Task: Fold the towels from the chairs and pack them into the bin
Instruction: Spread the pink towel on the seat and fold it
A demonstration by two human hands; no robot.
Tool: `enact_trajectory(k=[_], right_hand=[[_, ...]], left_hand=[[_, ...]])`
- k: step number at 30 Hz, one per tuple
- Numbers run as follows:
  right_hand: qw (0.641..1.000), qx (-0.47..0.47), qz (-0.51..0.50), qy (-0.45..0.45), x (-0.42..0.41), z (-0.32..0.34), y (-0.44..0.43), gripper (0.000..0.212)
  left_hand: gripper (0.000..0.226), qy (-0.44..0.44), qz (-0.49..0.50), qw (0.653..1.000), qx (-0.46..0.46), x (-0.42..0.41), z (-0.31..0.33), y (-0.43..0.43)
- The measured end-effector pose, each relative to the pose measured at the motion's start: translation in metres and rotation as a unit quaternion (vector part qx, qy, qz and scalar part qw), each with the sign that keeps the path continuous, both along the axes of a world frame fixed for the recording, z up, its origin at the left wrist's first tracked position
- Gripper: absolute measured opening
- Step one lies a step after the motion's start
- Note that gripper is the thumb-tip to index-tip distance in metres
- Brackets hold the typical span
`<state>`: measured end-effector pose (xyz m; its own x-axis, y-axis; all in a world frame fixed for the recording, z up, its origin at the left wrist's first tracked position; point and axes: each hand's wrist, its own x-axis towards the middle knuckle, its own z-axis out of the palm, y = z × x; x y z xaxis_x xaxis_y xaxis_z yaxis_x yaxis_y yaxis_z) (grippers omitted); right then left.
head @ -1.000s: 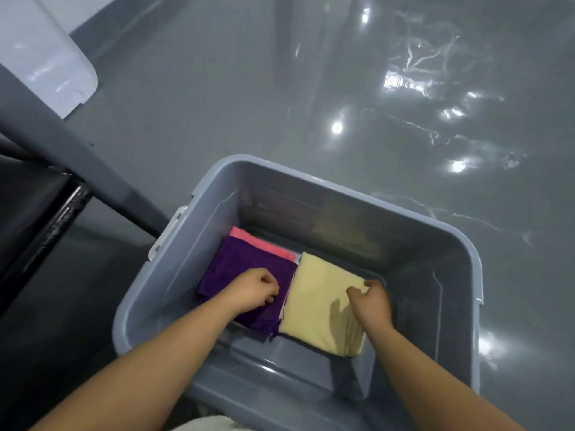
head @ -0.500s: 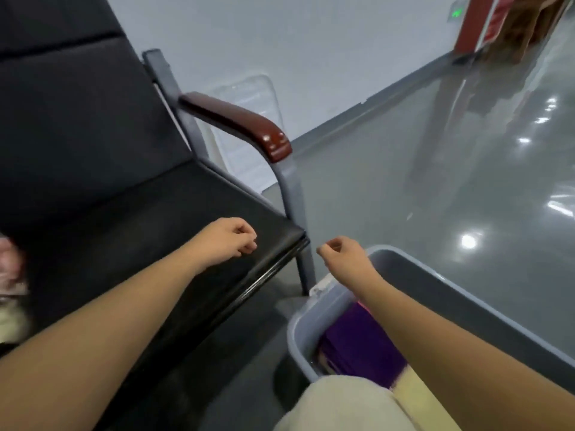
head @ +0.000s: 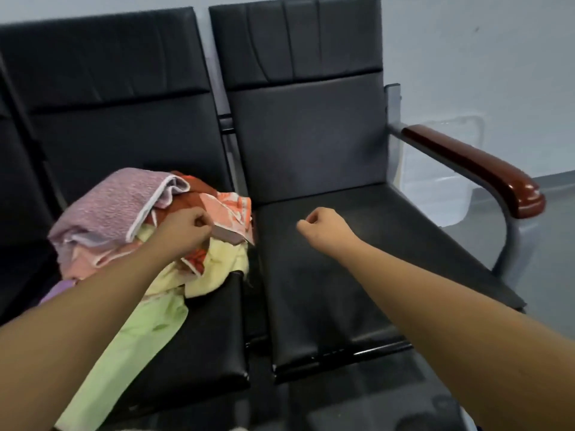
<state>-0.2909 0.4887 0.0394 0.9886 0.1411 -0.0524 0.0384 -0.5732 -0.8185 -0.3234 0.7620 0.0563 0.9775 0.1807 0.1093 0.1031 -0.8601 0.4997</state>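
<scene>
A heap of crumpled towels (head: 149, 244) lies on the left black chair seat (head: 202, 337): a lilac one (head: 115, 209) on top, an orange patterned one (head: 227, 209), pale yellow (head: 217, 275) and light green (head: 133, 337) ones hanging toward the seat's front. My left hand (head: 186, 228) sits on the heap with fingers curled, pinching the brown-edged orange towel. My right hand (head: 326, 227) hovers over the bare right seat (head: 357, 275), fingers curled, holding nothing. The bin is out of view.
The chairs are joined in a row against a pale wall. The right chair has a grey metal frame and a dark red wooden armrest (head: 485, 172). A clear plastic lid (head: 445, 169) leans on the wall behind it. Grey glossy floor (head: 553, 213) lies at right.
Both hands left the bin, where they rested on folded purple and yellow towels. The view swung left to the chairs. My left hand reached the towel heap; my right hand now hovers over the empty seat.
</scene>
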Motion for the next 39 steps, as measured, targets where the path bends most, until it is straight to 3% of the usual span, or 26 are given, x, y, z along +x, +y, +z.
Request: enact_trajectory(k=[4,6,10,12,15,19,22,24,26,27,30,32,35,39], right_hand=[[0.997,0.000,0.066,-0.034,0.020,0.020,0.092,0.028],[0.995,0.007,0.089,-0.052,0.029,0.030,0.136,0.029],[0.991,0.075,0.101,-0.043,0.038,0.036,0.209,0.036],[0.987,0.105,0.117,-0.015,0.038,0.033,0.237,0.039],[0.978,0.155,0.132,0.052,0.038,0.025,0.269,0.023],[0.941,0.269,0.113,0.172,0.040,0.025,0.290,0.027],[0.898,0.373,0.107,0.209,0.039,0.046,0.288,0.026],[0.903,0.392,0.114,0.137,0.041,0.063,0.281,0.040],[0.931,0.338,0.139,0.018,0.044,0.082,0.272,0.060],[0.941,0.301,0.152,-0.034,0.046,0.092,0.267,0.059],[0.950,0.185,0.195,-0.159,0.040,0.129,0.248,0.013],[0.948,0.172,0.184,-0.196,0.034,0.154,0.230,0.016],[0.942,0.226,0.134,-0.209,0.028,0.186,0.199,0.013],[0.938,0.230,0.054,-0.252,0.026,0.219,0.158,0.019]], left_hand=[[0.012,-0.083,0.050,0.993,0.072,-0.004,0.029,0.069],[0.024,-0.115,0.091,0.983,0.113,0.000,0.034,0.101],[0.069,-0.008,0.162,0.981,0.108,0.005,0.025,0.141],[0.059,-0.007,0.160,0.982,0.102,0.000,0.008,0.150],[0.017,-0.117,0.155,0.974,0.114,-0.009,-0.008,0.156],[0.031,-0.201,0.124,0.964,0.123,-0.013,0.008,0.154],[0.024,-0.261,0.090,0.955,0.106,-0.016,0.040,0.147],[0.019,-0.288,0.064,0.952,0.078,-0.018,0.065,0.142],[0.017,-0.301,0.024,0.951,0.058,-0.017,0.091,0.135],[0.017,-0.305,0.005,0.951,0.056,-0.016,0.103,0.131],[0.018,-0.323,-0.030,0.944,0.057,-0.016,0.143,0.116],[0.018,-0.334,-0.043,0.940,0.052,-0.018,0.168,0.104],[0.016,-0.333,-0.042,0.939,0.070,-0.022,0.201,0.088],[0.015,-0.245,0.018,0.953,0.177,-0.025,0.227,0.068]])
